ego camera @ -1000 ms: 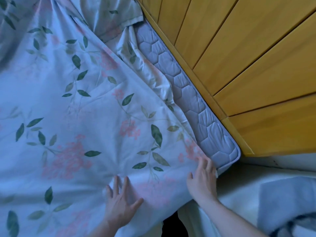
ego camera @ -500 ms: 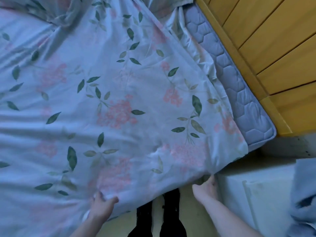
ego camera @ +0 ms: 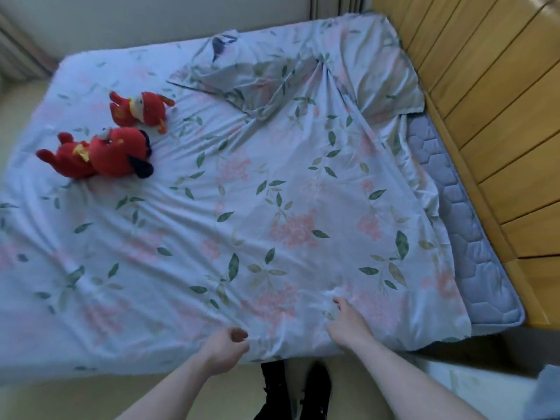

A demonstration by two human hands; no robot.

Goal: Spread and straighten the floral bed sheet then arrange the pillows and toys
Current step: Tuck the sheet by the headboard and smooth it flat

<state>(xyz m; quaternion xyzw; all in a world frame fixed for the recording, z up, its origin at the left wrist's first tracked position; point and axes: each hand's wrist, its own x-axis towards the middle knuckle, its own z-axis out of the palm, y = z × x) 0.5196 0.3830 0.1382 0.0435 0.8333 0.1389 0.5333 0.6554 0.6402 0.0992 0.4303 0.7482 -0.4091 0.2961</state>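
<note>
pulling the floral sheet square at the near edge

going left to right: two red plush toys lie on the far left of the bed, the larger one (ego camera: 100, 156) nearer me, the smaller one (ego camera: 141, 109) just beyond it, close together but whether they touch i cannot tell. the floral bed sheet (ego camera: 242, 207) covers most of the mattress, with shallow creases fanning from the near edge. at the far middle a pillow in matching floral fabric (ego camera: 230, 65) lies partly under a folded-over flap of the sheet. on the right the sheet falls short, leaving a strip of quilted grey mattress (ego camera: 454, 222) bare beside the wooden headboard (ego camera: 485, 116).

my left hand (ego camera: 225, 348) is at the near edge, fingers curled; it seems to be pinching the hem, though i cannot quite see cloth between the fingers. my right hand (ego camera: 345, 322) rests flat on the sheet just in from the edge, fingers relaxed, pressing the cloth down.

to do this well i judge i should hold the near hem and draw it toward me and to the right, so the cloth slides over the bare strip, then sweep my palm outward to chase the creases. the folded flap at the far right needs unfolding first, or the pull will only tighten it. the toys weigh down the left side and may drag; lifting them off would help.

no box, basket or other container shows here.
</note>
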